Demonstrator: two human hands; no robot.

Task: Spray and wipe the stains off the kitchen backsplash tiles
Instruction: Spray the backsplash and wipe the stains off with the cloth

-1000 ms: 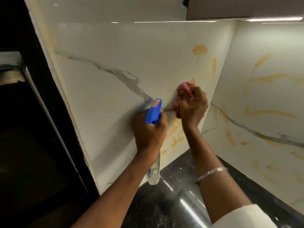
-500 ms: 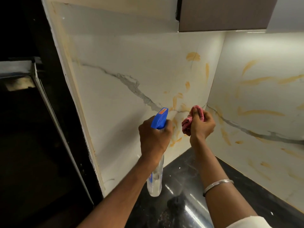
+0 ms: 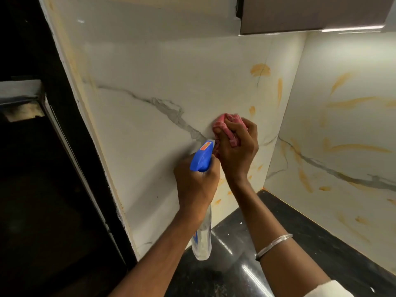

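My left hand (image 3: 196, 185) grips the neck of a clear spray bottle (image 3: 201, 234) with a blue trigger head (image 3: 202, 157), its nozzle close to the white marble-look backsplash (image 3: 150, 146). Just right of it, my right hand (image 3: 235, 151) holds a bunched pink cloth (image 3: 222, 123) and presses it against the left wall panel. Orange stains (image 3: 260, 69) streak that panel above and below the cloth. More orange stains (image 3: 360, 147) cross the right-hand panel.
A glossy black countertop (image 3: 300, 232) fills the corner below the tiles. A brown wall cabinet (image 3: 310, 13) hangs overhead with a light strip under it. At the left lies a dark opening with a pale ledge (image 3: 21, 91).
My right hand has carried the cloth up and to the left along the wall, covering the stains by the grey vein. The left hand with the bottle has stayed put.
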